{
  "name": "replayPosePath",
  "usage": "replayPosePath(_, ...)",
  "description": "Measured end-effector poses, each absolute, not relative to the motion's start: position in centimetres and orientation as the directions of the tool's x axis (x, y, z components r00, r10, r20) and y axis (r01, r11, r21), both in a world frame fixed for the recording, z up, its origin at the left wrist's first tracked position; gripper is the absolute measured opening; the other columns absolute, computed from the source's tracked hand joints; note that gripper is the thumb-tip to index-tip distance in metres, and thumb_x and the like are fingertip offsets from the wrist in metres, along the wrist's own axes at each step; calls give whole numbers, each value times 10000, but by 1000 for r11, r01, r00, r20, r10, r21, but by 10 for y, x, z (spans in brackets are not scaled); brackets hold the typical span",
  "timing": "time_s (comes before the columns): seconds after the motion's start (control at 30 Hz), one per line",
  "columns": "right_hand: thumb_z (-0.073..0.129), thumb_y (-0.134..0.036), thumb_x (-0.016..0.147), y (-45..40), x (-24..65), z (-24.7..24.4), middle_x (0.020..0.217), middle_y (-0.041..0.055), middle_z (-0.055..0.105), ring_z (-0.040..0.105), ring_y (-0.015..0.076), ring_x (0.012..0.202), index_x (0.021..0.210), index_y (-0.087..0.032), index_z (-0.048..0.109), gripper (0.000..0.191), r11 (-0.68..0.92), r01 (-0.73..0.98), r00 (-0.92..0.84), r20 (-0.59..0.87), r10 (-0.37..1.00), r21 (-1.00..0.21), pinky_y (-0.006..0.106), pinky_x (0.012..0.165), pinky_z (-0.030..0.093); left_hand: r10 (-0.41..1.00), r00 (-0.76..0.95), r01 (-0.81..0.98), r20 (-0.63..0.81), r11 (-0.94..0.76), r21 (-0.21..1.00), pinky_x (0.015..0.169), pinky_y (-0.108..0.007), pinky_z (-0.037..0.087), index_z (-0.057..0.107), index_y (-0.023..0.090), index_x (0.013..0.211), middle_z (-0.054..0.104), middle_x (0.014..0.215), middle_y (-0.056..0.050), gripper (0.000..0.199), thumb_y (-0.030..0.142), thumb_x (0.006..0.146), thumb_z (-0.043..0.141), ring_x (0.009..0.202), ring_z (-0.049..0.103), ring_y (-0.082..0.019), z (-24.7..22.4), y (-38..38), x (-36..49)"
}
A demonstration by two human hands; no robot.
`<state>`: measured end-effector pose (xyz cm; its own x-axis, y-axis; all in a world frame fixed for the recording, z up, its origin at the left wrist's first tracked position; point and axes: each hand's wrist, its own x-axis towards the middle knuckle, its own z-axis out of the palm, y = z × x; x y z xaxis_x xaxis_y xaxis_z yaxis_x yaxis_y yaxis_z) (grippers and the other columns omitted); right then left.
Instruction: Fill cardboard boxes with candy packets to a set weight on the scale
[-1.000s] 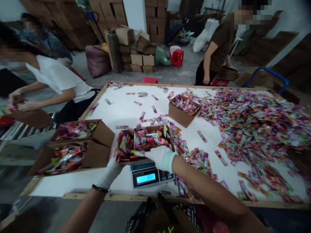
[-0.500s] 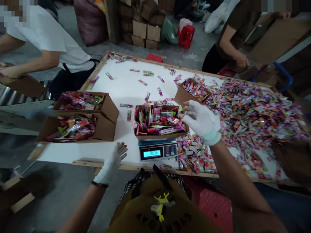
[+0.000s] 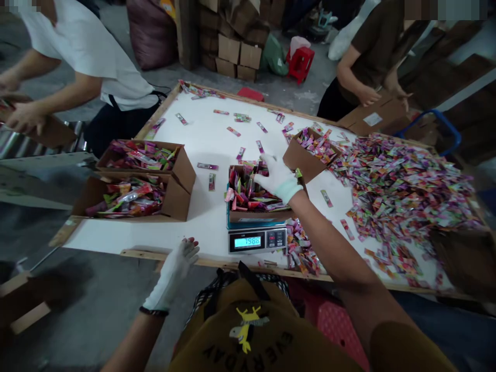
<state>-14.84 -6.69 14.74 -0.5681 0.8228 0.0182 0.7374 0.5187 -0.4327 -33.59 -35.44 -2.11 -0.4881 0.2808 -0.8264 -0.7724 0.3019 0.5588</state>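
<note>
A cardboard box (image 3: 263, 215) full of colourful candy packets sits on a digital scale (image 3: 257, 239) whose lit display looks like 798.8. My right hand (image 3: 276, 178), in a white glove with bare fingertips, is over the packets in this box. Its thumb points left and the other fingertips are partly hidden, so what it may hold is unclear. My left hand (image 3: 181, 261), gloved the same way, hovers by the table's front edge, left of the scale, fingers apart and nothing in it.
Two filled boxes (image 3: 179, 199) stand on the white table (image 3: 209, 206) at left, another (image 3: 302, 157) behind the scale. A large packet heap (image 3: 406, 196) covers the right side. Two people handle boxes beyond the table. A red stool (image 3: 300, 63) is on the floor.
My right hand has moved left from the box's right edge to over its packets. The display digits now read differently. The person at right has lowered a cardboard box.
</note>
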Motion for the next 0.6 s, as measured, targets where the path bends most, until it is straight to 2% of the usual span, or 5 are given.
replayPosePath(0.13, 637, -202, 914, -76, -153, 136, 1360, 140, 582, 649, 292, 1138, 1240, -194, 706, 333, 602, 689, -640, 52, 767, -402, 431, 1047, 545, 268, -496, -767, -826, 311, 562, 838, -324, 504, 682, 175, 959, 721, 991, -80, 218, 294, 1035, 516, 877, 690, -200, -26, -359, -336)
replayPosePath(0.27, 620, -112, 845, -72, -137, 134, 1019, 97, 674, 652, 269, 1059, 840, -205, 661, 102, 640, 569, -656, 184, 732, -517, 407, 1018, 534, 290, -473, -751, -832, 361, 553, 801, -321, 506, 694, 179, 992, 732, 1016, -96, 200, 304, 1014, 539, 894, 700, -213, -24, -351, -336)
replayPosePath(0.37, 706, -221, 822, -68, -106, 148, 862, 38, 681, 676, 233, 887, 797, -226, 621, 88, 513, 468, -541, 226, 810, -720, 389, 874, 585, 314, -445, -747, -839, 387, 541, 769, -304, 501, 690, 184, 995, 732, 1019, -96, 203, 305, 1024, 529, 892, 702, -208, -24, -341, -334)
replayPosePath(0.47, 799, -386, 799, -76, -61, 178, 813, 10, 695, 679, 191, 712, 871, -231, 653, 225, 334, 313, -423, 185, 887, -889, 344, 679, 602, 343, -422, -744, -839, 399, 537, 778, -303, 509, 688, 186, 1004, 730, 1031, -93, 204, 302, 1027, 522, 899, 701, -203, -28, -333, -331)
replayPosePath(0.6, 922, -419, 702, -101, 19, 226, 832, 43, 729, 709, 198, 693, 850, -250, 696, 319, 292, 319, -241, 221, 945, -902, 357, 643, 617, 362, -406, -734, -839, 418, 535, 774, -312, 531, 673, 191, 1027, 726, 1046, -105, 176, 315, 981, 557, 919, 707, -217, -39, -335, -335)
